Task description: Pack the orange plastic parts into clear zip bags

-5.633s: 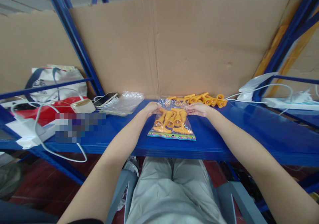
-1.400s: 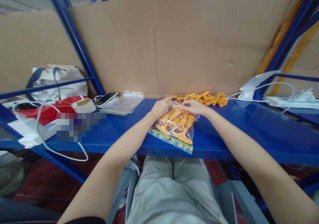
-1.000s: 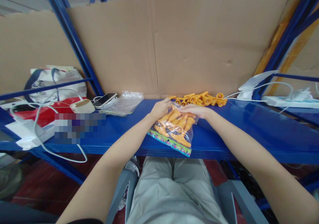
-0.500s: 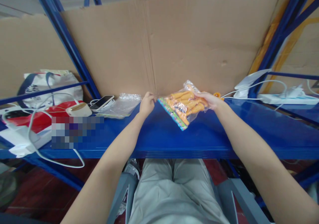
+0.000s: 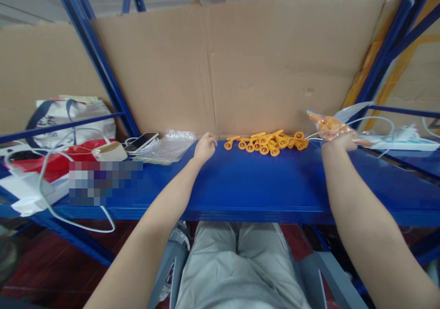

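Note:
My right hand (image 5: 346, 140) is closed around a clear plastic bag (image 5: 328, 126) of orange pieces, held at the right over the blue shelf. Part of the bag is hidden by the hand. On the shelf left of it lies a row of loose orange trumpet-shaped pieces (image 5: 264, 141), flared ends mostly facing me. My left hand (image 5: 205, 147) rests near the row's left end with fingers curled in; nothing shows in them. To its left is a stack of flat clear plastic bags (image 5: 170, 146).
The blue shelf (image 5: 254, 187) has a cardboard wall (image 5: 275, 66) behind it. A phone (image 5: 141, 142), white cables, a red item (image 5: 65, 160) and a white bag (image 5: 79, 121) crowd the left side. At right sits a white power strip (image 5: 405, 143). Blue posts stand on both sides.
My right hand has carried the bag of orange pieces from the middle to the right, uncovering the row of loose orange pieces. My left hand has stayed nearly in place.

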{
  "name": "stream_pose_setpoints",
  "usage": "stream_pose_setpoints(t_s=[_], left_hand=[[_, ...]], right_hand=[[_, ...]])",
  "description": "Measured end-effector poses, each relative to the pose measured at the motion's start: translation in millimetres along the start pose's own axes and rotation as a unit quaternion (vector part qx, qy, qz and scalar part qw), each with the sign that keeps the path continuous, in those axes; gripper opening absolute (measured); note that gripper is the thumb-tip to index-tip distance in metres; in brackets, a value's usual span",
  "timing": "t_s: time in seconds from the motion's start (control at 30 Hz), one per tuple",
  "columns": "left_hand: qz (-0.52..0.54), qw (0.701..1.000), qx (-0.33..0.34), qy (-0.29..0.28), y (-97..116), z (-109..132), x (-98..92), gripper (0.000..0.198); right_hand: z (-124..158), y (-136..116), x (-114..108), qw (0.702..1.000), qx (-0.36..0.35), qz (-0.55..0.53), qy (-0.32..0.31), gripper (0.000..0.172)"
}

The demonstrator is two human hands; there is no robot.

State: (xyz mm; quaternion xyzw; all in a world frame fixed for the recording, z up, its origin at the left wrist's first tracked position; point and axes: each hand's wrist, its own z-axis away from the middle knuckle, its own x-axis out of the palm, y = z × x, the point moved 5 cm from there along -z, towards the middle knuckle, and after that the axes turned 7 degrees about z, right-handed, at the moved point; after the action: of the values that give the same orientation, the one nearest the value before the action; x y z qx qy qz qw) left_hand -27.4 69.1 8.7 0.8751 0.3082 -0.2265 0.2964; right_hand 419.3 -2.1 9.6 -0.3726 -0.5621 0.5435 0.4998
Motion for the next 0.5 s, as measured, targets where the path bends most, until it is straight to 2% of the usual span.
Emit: stream_pose_setpoints(t_s=[0.1,0.2,0.3,0.5], left_hand=[[-0.003,1.0,0.002,-0.003,0.2,-0.1,-0.7,0.03],[-0.004,1.0,0.0,-0.002,1.0,-0.1,-1.7,0.031],[-0.006,1.0,-0.004,-0.007,1.8,0.3,-1.3,0.031],[-0.001,1.0,-0.003,-0.01,-0.4,0.5,1.0,0.031]], right_hand=[[10.2,8.3,-20.2,0.996,0.031,0.07,0.049,0.048],[19.9,16.5,-29.4,0.986,0.057,0.138,0.073,0.048],[23.8,19.1,-31.5,0.984,0.069,0.144,0.083,0.046],[22.5,18.5,-28.8,0.981,0.092,0.157,0.065,0.045]])
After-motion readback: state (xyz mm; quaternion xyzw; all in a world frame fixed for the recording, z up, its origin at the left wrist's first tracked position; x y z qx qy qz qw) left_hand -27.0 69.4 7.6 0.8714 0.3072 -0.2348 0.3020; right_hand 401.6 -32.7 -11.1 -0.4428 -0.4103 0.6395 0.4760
